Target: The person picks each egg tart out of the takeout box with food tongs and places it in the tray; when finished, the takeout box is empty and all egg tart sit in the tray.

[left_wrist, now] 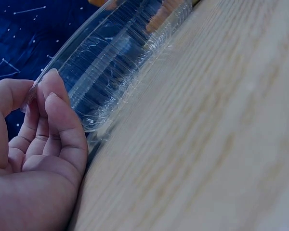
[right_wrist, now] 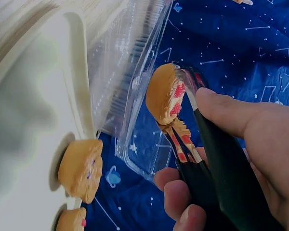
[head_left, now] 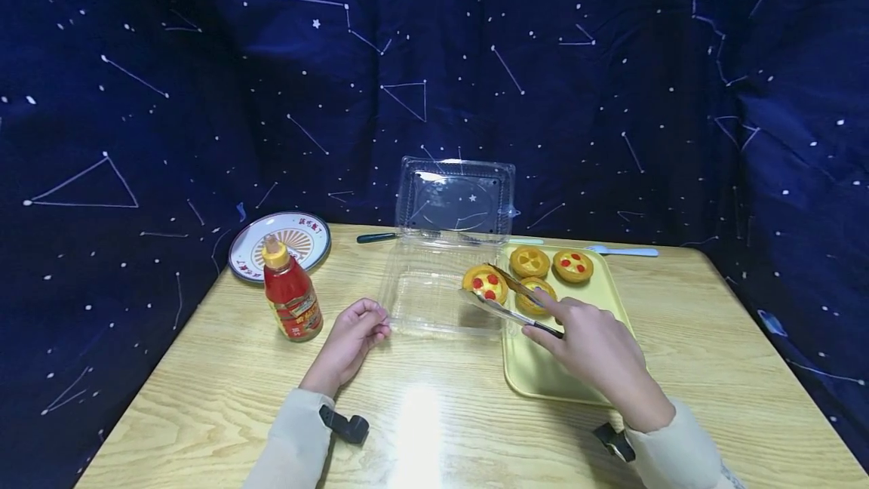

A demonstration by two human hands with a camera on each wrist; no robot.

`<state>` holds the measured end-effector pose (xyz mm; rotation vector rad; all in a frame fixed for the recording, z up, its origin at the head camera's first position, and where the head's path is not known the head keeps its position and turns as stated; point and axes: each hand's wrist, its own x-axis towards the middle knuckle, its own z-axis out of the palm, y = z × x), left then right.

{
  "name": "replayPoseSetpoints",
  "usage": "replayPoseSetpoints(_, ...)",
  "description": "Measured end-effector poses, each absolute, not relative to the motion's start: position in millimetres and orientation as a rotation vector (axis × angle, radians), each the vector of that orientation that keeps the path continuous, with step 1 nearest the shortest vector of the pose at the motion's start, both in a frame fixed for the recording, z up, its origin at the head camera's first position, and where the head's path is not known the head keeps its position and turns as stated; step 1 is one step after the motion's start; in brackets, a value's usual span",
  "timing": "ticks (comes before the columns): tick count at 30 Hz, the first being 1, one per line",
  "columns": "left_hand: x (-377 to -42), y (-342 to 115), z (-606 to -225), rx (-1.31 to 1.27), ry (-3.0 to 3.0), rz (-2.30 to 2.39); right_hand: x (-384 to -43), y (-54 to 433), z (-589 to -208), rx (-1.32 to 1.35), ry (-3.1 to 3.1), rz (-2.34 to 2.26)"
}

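A hinged clear plastic container [head_left: 417, 315] lies with its lid [head_left: 455, 198] raised at the back. My left hand [head_left: 353, 339] pinches the rim at its near left corner; the left wrist view shows thumb and fingers on that edge [left_wrist: 31, 94]. Black-handled tongs [right_wrist: 231, 168] are in my right hand [head_left: 600, 345]. Between their tips is an egg tart [head_left: 485, 284] with red pieces on top, held above the container's right side. Seen from the right wrist, the tart [right_wrist: 160, 94] is tilted on its side and off the tray.
Right of the container lies a pale yellow tray [head_left: 543, 372] with three more tarts [head_left: 529, 262]. A red sauce bottle [head_left: 295, 304] stands at left before a patterned plate [head_left: 246, 251]. Behind are a dark-handled utensil [head_left: 376, 238] and a light blue fork [head_left: 631, 251].
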<state>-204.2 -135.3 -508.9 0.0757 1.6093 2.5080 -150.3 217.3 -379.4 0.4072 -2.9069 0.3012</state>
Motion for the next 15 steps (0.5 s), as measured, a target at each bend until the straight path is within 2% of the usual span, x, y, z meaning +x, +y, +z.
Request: replayPoseSetpoints(15,-202,-135,-508,0.077,1.636,2.482,-132,261,-369,0.305,-2.884,0.285)
